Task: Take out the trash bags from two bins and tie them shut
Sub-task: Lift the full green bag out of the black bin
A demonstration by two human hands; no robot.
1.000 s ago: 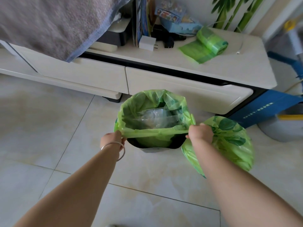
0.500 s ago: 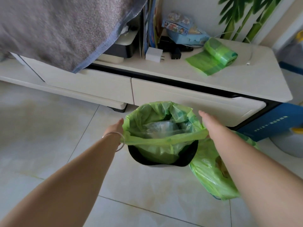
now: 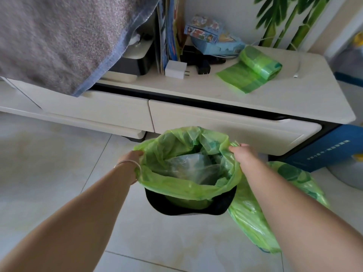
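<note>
Both hands, left [image 3: 132, 156] and right [image 3: 242, 150], pinch the green trash bag [image 3: 188, 185] rim, bag seated in the black bin [image 3: 188, 208]. Uneven lifting could tear the thin film or spill contents.

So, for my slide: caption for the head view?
Both hands, left and right, grip the green bag rim over the black bin.

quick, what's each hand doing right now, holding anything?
Left hand: gripping the left edge of the green trash bag in the bin.
Right hand: fingers pinching the bag's right edge.
</note>
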